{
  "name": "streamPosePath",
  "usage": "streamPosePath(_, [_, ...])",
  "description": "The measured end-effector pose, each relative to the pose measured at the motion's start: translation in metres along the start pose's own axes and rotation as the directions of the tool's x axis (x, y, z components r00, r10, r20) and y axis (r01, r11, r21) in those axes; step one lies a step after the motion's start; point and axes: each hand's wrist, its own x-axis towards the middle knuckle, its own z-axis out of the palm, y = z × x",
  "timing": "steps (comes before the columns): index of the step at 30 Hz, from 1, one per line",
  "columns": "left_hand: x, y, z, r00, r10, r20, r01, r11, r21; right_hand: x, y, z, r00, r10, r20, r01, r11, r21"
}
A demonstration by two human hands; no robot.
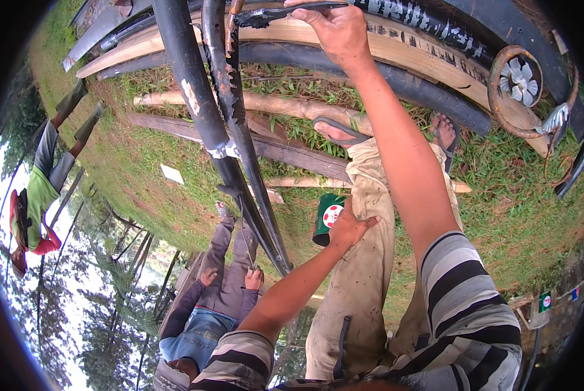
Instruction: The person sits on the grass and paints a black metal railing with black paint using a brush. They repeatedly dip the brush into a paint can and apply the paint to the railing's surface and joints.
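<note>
My right hand (336, 31) reaches to the far side and grips a paintbrush (285, 11) by its handle. Black paint clots its bristles, which are at the edge of a narrow, rusty bar (232, 85) partly coated black. Whether they touch it I cannot tell. Beside that bar a thicker black pipe (194, 85) slants across, with pale bare patches. My left hand (352, 228) lies on my trouser leg (370, 189) at the knee, thumb spread and other fingers partly hidden. Right by it is a green can (328, 215) with a ball picture and a dark opening.
Boards (409, 55), black pipes (429, 98) and a log (272, 103) lie across the grass. A rusty ring (494, 78) is at the far right. A co-worker (207, 319) sits near left, holding something thin; another person (41, 189) stands further left.
</note>
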Motion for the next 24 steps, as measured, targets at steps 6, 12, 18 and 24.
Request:
streamPosePath(6, [-0.005,0.006,-0.001,0.999,-0.038,0.019,0.038,0.999,0.006,-0.022,-0.01,0.011,0.976,0.187,0.113,-0.187,0.982,-0.013])
streamPosePath(12, [0.0,-0.002,0.005,0.999,-0.044,0.003,0.044,0.999,-0.029,-0.037,-0.033,0.018,0.86,0.51,-0.039,-0.503,0.857,0.109])
streamPosePath(18, [0.033,-0.059,0.053,0.986,0.168,-0.01,-0.168,0.984,0.054,-0.163,-0.033,0.093,0.322,0.919,-0.226,-0.756,0.394,0.523])
streamPosePath(24, [0.031,-0.055,0.062,0.991,0.129,-0.047,-0.128,0.992,0.015,-0.057,-0.017,0.098,0.499,0.81,-0.308,-0.767,0.579,0.277])
